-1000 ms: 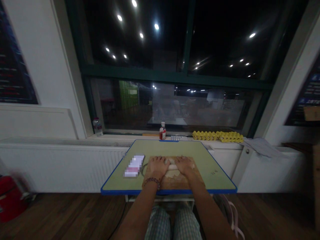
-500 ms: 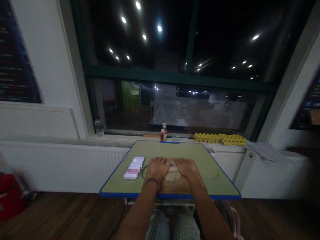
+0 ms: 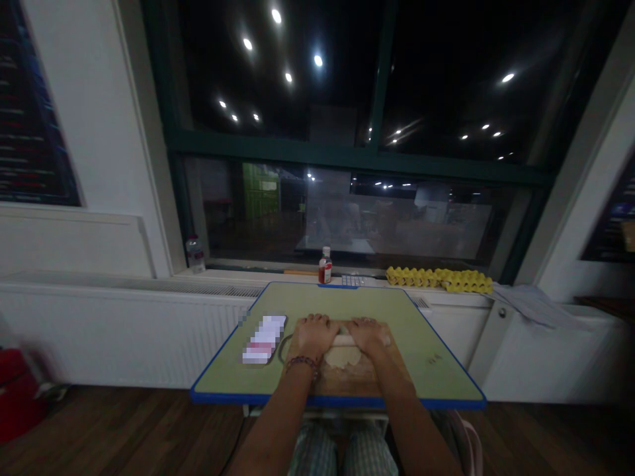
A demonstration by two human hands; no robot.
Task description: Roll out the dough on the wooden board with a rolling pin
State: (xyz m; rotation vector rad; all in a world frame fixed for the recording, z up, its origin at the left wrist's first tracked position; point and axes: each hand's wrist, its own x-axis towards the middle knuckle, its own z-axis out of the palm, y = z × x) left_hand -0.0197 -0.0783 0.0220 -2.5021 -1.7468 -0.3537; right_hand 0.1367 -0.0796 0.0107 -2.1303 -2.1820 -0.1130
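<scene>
A pale rolling pin [image 3: 343, 340] lies crosswise over a thin, flattened piece of dough [image 3: 343, 357] on a wooden board [image 3: 342, 386]. My left hand [image 3: 316, 334] bears down on the pin's left part, its fingers bent over the far side and a beaded bracelet [image 3: 303, 362] at its wrist. Over the right part of the pin is my right hand [image 3: 366, 334], with its fingers closed loosely around it. Both palms hide the pin's ends. The dough's near edge is uneven and shows between my forearms.
The board sits on a green table [image 3: 431, 357] with a blue rim. Left of the board lies a phone [image 3: 265, 339]. On the window sill stand a sauce bottle [image 3: 325, 266], a yellow egg tray [image 3: 439, 279] and a clear bottle [image 3: 195, 254].
The view has tilted up slightly, so the table appears a little lower. Both hands remain on the rolling pin, and more of the dough's near part shows.
</scene>
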